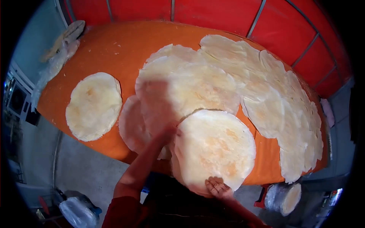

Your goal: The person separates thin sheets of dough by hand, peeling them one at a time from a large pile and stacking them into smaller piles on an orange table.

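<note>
L sleeve (124, 211) dk red, ends nr elbow; blk clothing (173, 209) at front.

- two bare hands (218, 188)
- one round, brown-spotted cream flatbread (218, 146) at them
- one separate round cream flatbread stack (94, 106)
- overlapping pale flatbreads (266, 91), uncountable
- one orange cloth-covered desk (110, 45)

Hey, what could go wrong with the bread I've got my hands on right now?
The nearest round flatbread seems to reach past the near edge of the orange cloth, so it might slip off. The right grip is on its near rim; pulling there could tear it. Its far side overlaps other flatbreads in this view and might drag them along.
</note>
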`<state>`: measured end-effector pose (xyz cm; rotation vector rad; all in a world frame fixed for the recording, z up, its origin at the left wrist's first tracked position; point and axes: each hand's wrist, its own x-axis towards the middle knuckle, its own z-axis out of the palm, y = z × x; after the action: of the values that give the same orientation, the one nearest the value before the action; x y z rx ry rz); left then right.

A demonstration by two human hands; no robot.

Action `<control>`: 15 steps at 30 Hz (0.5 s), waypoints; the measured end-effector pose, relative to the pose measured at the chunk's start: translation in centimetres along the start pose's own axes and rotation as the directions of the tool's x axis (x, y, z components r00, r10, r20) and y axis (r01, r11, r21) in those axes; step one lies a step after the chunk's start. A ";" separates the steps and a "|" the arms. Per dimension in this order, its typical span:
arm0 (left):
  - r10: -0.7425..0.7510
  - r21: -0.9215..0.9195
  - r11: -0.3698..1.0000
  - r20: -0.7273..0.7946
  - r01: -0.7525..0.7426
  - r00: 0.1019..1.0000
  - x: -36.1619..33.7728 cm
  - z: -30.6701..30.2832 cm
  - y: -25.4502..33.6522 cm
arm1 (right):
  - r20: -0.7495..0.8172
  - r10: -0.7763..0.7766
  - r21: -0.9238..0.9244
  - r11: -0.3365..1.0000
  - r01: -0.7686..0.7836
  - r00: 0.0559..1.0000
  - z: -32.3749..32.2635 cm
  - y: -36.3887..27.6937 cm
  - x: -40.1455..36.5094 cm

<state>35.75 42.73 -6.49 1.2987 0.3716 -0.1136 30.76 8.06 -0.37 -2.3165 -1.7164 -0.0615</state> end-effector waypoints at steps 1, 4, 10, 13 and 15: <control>0.033 0.031 0.999 0.034 -0.034 0.999 0.8 -0.3 -0.7 | -0.029 0.021 -0.096 0.995 -0.023 0.999 1.3 -0.3 -0.5; 0.426 0.236 0.872 0.069 -0.430 0.902 4.4 -2.2 -6.6 | -0.188 0.021 -0.174 0.983 -0.054 0.982 4.0 -0.2 -2.0; 0.420 0.640 0.644 0.162 -0.419 0.893 -8.9 4.7 17.0 | -0.206 -0.292 -0.303 0.927 0.222 0.934 0.1 1.5 2.1; 0.715 0.876 0.327 0.016 -0.354 0.699 -12.9 -1.5 20.6 | -0.208 -0.137 -0.075 0.989 0.124 0.968 -4.0 -0.4 9.6; 0.835 0.525 0.542 -0.253 -0.656 0.488 -13.0 -8.3 19.0 | -0.301 -0.215 -0.066 0.977 0.205 0.929 -4.8 -1.0 16.9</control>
<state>27.36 54.18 13.46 1.7624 0.1466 0.9951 35.50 23.00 7.56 -2.0043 -1.7997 -0.4681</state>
